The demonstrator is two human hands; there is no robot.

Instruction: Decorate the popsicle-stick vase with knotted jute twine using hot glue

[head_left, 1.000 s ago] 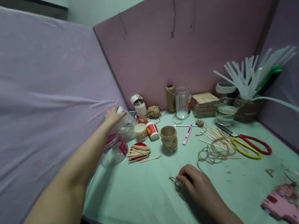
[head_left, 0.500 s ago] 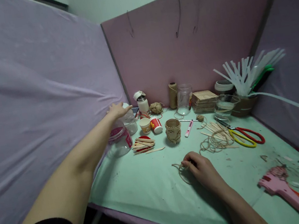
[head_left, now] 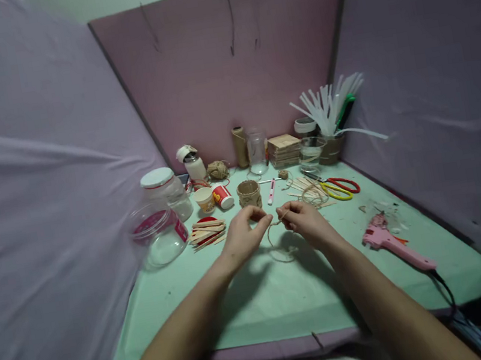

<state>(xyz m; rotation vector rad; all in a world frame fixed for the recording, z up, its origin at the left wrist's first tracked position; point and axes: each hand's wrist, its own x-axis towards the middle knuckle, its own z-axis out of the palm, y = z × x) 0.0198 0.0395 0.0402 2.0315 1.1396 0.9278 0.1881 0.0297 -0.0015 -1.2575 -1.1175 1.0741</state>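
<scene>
Above the middle of the table, my left hand [head_left: 247, 231] and my right hand [head_left: 306, 221] face each other, fingertips close together. Between them runs a piece of brown twine [head_left: 272, 239], pinched in the fingers of both hands; a slack loop of it hangs down toward the cloth. Just behind my left hand stands a small twine-covered cup [head_left: 249, 193], its lower part partly hidden. A pink and white glue-stick-sized pen or cutter [head_left: 271, 191] lies behind my right hand.
Left are an open clear jar [head_left: 164, 250], a white-lidded jar [head_left: 163, 186], craft sticks [head_left: 207, 232] and paper cups [head_left: 223, 196]. On the right lie scissors [head_left: 337, 188], thin wooden sticks [head_left: 310, 187] and a pink glue gun [head_left: 397, 246] with its cord. A green cloth [head_left: 262, 316] covers the table.
My left hand has come back from the jars at the left to the middle and taken hold of the twine. My right hand has lifted the twine. The view has turned left-to-right.
</scene>
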